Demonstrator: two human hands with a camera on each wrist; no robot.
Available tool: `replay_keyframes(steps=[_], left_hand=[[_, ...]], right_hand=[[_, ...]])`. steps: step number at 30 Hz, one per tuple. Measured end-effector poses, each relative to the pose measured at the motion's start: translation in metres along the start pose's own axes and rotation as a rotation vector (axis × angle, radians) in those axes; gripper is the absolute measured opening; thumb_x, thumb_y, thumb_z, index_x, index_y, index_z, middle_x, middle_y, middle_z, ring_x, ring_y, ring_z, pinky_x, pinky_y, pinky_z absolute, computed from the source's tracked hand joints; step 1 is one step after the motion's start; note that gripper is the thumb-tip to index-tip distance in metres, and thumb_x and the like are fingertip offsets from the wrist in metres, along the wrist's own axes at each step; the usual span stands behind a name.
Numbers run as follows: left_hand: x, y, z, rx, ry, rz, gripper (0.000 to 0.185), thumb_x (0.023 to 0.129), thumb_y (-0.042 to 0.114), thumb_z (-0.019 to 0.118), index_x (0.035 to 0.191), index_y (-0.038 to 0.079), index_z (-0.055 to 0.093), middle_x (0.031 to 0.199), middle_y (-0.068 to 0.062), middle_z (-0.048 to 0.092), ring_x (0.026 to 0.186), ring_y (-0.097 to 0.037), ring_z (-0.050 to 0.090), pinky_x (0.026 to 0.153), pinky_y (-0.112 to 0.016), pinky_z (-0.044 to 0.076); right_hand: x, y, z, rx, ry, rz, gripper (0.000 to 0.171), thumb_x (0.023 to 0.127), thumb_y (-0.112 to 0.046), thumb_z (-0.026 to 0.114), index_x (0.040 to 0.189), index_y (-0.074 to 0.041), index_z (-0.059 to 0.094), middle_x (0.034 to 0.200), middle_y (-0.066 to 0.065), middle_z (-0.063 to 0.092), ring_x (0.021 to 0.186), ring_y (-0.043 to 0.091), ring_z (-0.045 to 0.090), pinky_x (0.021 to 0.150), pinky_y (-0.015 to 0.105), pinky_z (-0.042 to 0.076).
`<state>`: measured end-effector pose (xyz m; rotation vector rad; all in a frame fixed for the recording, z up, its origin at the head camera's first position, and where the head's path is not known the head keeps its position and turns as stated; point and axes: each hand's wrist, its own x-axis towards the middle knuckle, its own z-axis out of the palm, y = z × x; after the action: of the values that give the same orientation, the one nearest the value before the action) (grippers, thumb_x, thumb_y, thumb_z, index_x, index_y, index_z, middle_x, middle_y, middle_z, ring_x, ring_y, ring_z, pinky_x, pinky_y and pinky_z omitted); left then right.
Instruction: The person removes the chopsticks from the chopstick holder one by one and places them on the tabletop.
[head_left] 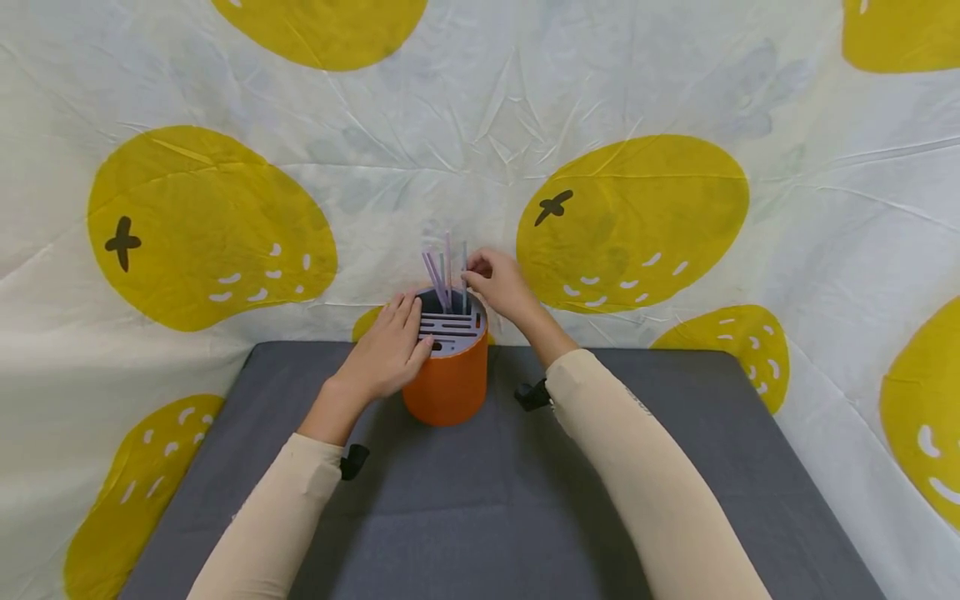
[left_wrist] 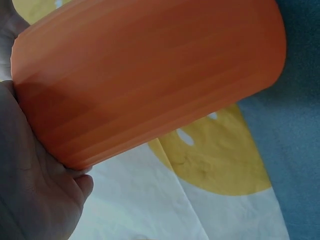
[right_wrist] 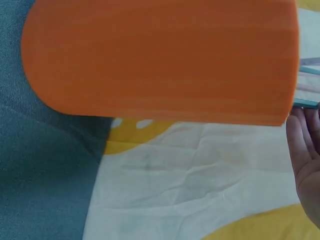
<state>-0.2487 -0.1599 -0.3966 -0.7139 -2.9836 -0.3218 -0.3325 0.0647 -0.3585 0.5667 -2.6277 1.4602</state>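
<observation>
A round orange knife holder (head_left: 448, 390) stands upright on the table near its back edge. Its grey top (head_left: 471, 340) has several slots and an opening at the back. Thin straws (head_left: 435, 275), purple, pink and bluish, rise from that opening. My left hand (head_left: 384, 343) lies over the left side of the top with fingers extended; the left wrist view shows it against the holder's rim (left_wrist: 30, 117). At the back right, my right hand (head_left: 501, 285) pinches a bluish straw (head_left: 464, 254) between thumb and fingertips. The straw's lower end is inside the holder.
Dark grey cloth covers the table (head_left: 450, 517). Behind it hangs a white curtain (head_left: 465, 108) printed with large yellow fruit, close to the holder's back. Small black wrist devices (head_left: 532, 395) sit under both forearms.
</observation>
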Motion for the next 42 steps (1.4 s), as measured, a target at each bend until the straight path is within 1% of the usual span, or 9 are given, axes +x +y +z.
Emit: replay_keyframes(steps=[5,12,18,21,26,29,34,39,42], left_hand=[[0.002,-0.002,0.001,0.003,0.014,0.003,0.072,0.111,0.043,0.027,0.163,-0.005,0.015,0.172,-0.023,0.012,0.161,-0.039,0.008,0.132,-0.050,0.009],[0.002,-0.001,0.001,0.006,0.006,0.001,0.072,0.111,0.044,0.026,0.163,-0.005,0.013,0.172,-0.022,0.010,0.161,-0.039,0.006,0.132,-0.051,0.009],[0.001,0.001,-0.001,-0.004,0.007,0.010,0.073,0.111,0.043,0.027,0.163,-0.005,0.014,0.172,-0.023,0.010,0.161,-0.039,0.007,0.132,-0.051,0.009],[0.000,0.001,-0.001,0.000,0.006,0.008,0.073,0.111,0.044,0.027,0.163,-0.005,0.013,0.172,-0.023,0.010,0.161,-0.039,0.007,0.132,-0.050,0.008],[-0.001,0.000,0.000,0.012,0.005,0.004,0.073,0.110,0.043,0.027,0.163,-0.005,0.013,0.172,-0.023,0.010,0.161,-0.039,0.007,0.132,-0.050,0.008],[0.000,-0.001,0.001,0.020,0.007,0.005,0.073,0.110,0.043,0.028,0.163,-0.006,0.013,0.172,-0.023,0.011,0.161,-0.040,0.007,0.132,-0.050,0.008],[0.001,-0.001,0.002,0.026,0.001,0.001,0.073,0.110,0.043,0.027,0.163,-0.005,0.012,0.172,-0.023,0.010,0.161,-0.040,0.007,0.132,-0.050,0.008],[0.000,-0.001,0.003,0.024,0.001,-0.002,0.073,0.110,0.043,0.027,0.163,-0.005,0.012,0.172,-0.022,0.011,0.161,-0.039,0.007,0.132,-0.049,0.008],[0.000,-0.002,0.003,0.021,0.002,-0.004,0.073,0.110,0.043,0.027,0.163,-0.005,0.012,0.172,-0.022,0.011,0.161,-0.039,0.006,0.132,-0.049,0.008]], right_hand=[[-0.005,0.003,-0.008,0.110,0.024,-0.014,0.013,0.102,-0.011,0.066,0.108,-0.001,0.062,0.102,0.016,0.068,0.094,0.029,0.071,0.088,0.036,0.063],[-0.010,0.002,-0.016,0.212,0.071,-0.053,0.015,0.101,-0.010,0.067,0.109,0.001,0.062,0.104,0.017,0.067,0.097,0.028,0.071,0.088,0.035,0.063],[-0.011,-0.011,-0.026,0.230,0.119,-0.141,0.017,0.100,-0.008,0.067,0.109,0.005,0.062,0.102,0.020,0.066,0.093,0.030,0.071,0.087,0.034,0.063],[-0.011,-0.019,-0.031,0.235,0.148,-0.195,0.017,0.100,-0.006,0.067,0.109,0.007,0.061,0.101,0.021,0.066,0.090,0.029,0.070,0.085,0.032,0.063],[-0.013,-0.033,-0.041,0.291,0.215,-0.267,0.017,0.099,-0.003,0.067,0.108,0.010,0.060,0.101,0.024,0.067,0.087,0.023,0.071,0.083,0.029,0.063],[-0.016,-0.040,-0.048,0.319,0.250,-0.288,0.017,0.099,-0.002,0.066,0.108,0.010,0.059,0.101,0.023,0.067,0.087,0.018,0.071,0.084,0.028,0.063],[-0.023,-0.046,-0.062,0.382,0.286,-0.322,0.016,0.099,0.000,0.065,0.109,0.011,0.057,0.100,0.018,0.067,0.088,0.017,0.069,0.085,0.027,0.063],[-0.031,-0.050,-0.077,0.449,0.352,-0.377,0.008,0.099,0.003,0.064,0.106,0.003,0.060,0.096,0.006,0.067,0.088,0.017,0.069,0.082,0.025,0.063],[-0.037,-0.052,-0.087,0.467,0.390,-0.414,0.008,0.099,0.004,0.062,0.105,-0.002,0.061,0.096,0.004,0.067,0.088,0.017,0.069,0.082,0.025,0.063]])
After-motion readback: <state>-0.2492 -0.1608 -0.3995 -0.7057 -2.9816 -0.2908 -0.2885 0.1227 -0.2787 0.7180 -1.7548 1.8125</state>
